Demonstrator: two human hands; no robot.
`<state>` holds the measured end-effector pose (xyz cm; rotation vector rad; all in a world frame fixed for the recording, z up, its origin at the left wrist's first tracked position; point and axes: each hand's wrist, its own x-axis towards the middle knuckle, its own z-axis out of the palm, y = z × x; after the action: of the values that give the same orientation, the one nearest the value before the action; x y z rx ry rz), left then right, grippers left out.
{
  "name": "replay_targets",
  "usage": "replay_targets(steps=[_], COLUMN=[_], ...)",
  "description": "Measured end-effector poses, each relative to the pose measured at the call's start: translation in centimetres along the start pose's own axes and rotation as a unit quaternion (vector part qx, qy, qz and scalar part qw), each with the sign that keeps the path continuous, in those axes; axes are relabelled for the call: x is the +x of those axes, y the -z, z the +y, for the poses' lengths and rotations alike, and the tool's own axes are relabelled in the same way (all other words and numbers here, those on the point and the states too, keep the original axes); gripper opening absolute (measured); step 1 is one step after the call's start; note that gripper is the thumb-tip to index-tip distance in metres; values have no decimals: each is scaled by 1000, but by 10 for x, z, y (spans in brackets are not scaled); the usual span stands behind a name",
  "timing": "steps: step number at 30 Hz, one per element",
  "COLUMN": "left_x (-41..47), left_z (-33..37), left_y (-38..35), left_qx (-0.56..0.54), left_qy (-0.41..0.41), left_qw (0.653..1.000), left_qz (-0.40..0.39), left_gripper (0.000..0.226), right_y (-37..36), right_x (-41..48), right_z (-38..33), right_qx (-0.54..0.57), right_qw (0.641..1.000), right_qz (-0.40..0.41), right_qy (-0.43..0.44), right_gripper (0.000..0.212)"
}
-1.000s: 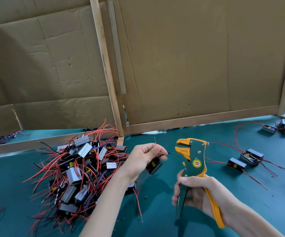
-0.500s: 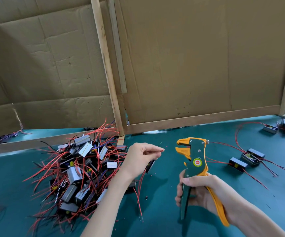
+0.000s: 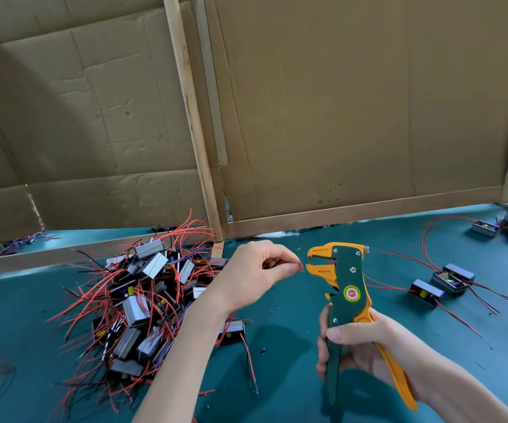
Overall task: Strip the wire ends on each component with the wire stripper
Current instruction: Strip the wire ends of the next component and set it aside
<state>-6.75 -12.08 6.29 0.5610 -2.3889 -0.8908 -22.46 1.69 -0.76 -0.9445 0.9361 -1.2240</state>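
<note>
Closing the gap since half a second ago, the left hand (image 3: 255, 279) has swung its pinched red wire (image 3: 300, 268) rightward until the tip sits just short of the wire stripper (image 3: 347, 288), which has itself tilted slightly upright. Thumb and forefinger nip the wire close to its end, probably so that a short, stiff length can be fed straight into the tool; the component's body is hidden behind the hand, with only a dark sliver showing inside the curled fingers. The right hand (image 3: 362, 346) wraps both handles without squeezing them home, leaving the orange jaws parted and turned toward the approaching wire, a hold that appears meant to keep the mouth ready for the insertion. An unworked heap of components (image 3: 143, 303), a tangle of red and black leads, lies near the left forearm, within easy reach for the next pick. A few separate components (image 3: 447, 280) rest well apart on the right side, with two more (image 3: 496, 227) farther back, seemingly the finished lot, though their ends are too small to judge. All of it sits on a teal-green mat (image 3: 286, 346) flecked with what look like insulation scraps. Creased cardboard screens (image 3: 353, 102) on pale wooden battens (image 3: 194, 132) wall off the bench behind.
</note>
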Motion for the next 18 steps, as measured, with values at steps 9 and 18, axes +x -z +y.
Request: replay_targets(steps=[9, 18], left_x=[-1, -2], left_z=[4, 2], left_y=[6, 12], left_qx=[-1, -3], left_qy=[10, 10], left_qw=[999, 998], left_qz=[-43, -67], left_gripper=[23, 13], right_y=[-3, -7], right_x=[-4, -6], right_z=[-1, -6], right_qx=[-51, -40], right_qw=[999, 999], right_qz=[-7, 11], right_qy=[-5, -18], right_gripper=[27, 26])
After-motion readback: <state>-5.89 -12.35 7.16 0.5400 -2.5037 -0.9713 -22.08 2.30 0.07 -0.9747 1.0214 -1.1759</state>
